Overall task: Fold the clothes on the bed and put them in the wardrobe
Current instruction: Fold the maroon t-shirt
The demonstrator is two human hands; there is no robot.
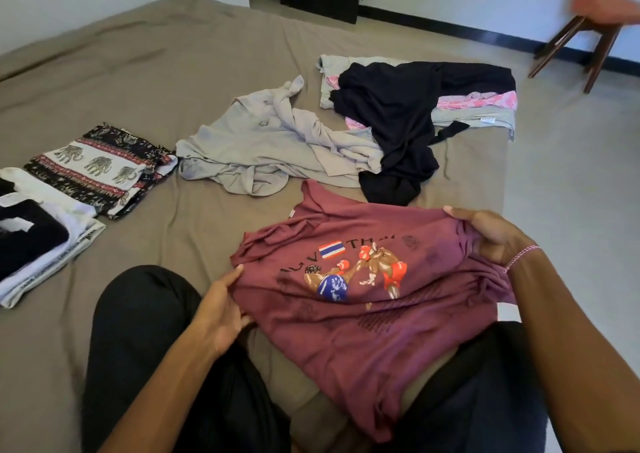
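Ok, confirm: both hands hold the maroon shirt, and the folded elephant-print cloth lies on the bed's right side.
No: the head view shows the elephant-print cloth on the left side of the bed. The left hand and right hand do hold the maroon shirt.

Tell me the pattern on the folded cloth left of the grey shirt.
The folded cloth has white bands of elephants between black-and-red ornamental borders; head view.

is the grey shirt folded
No, the grey shirt lies crumpled and spread out on the bed.
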